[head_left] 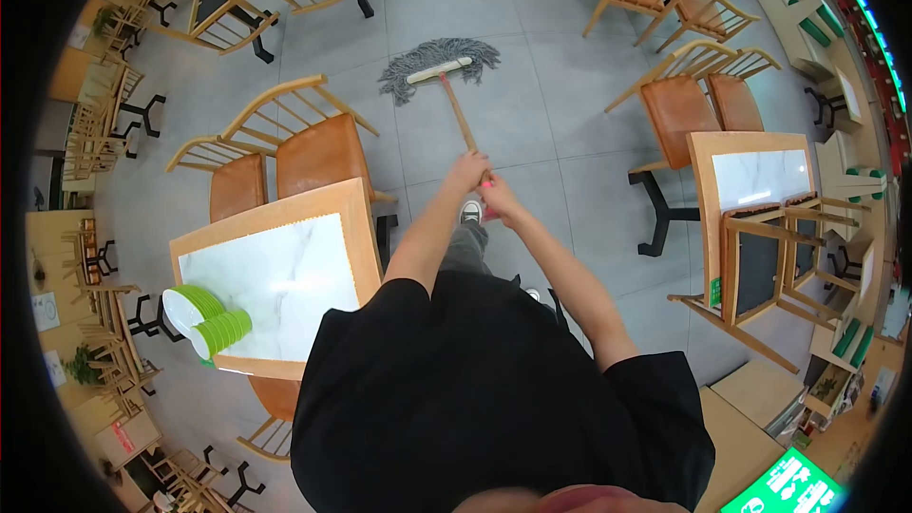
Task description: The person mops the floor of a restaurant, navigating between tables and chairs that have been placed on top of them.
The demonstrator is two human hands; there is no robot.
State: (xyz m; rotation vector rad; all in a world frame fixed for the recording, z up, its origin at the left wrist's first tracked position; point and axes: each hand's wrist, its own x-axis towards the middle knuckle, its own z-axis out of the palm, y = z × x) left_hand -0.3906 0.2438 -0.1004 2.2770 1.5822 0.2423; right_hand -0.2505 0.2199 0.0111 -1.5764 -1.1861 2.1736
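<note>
A mop (459, 116) with a wooden handle reaches forward from my body, and its grey string head (482, 52) is spread on the tiled floor ahead. My left hand (467, 173) is closed around the handle, farther up toward the mop head. Just behind it, my right hand (500, 201) also grips the handle, nearer to my body. The two hands are close together, and the rest of the handle is hard to see past them. Below them shows a dark shoe with a white toe (471, 213).
To the left, a marble-topped table (275, 266) carries stacked green cups (221, 332) and bowls (195, 302), with brown-seated chairs (321, 152) behind. On the right stands another table (705, 190), with an upturned chair (760, 266) on it and chairs (676, 114) beyond. Grey floor (532, 133) lies between.
</note>
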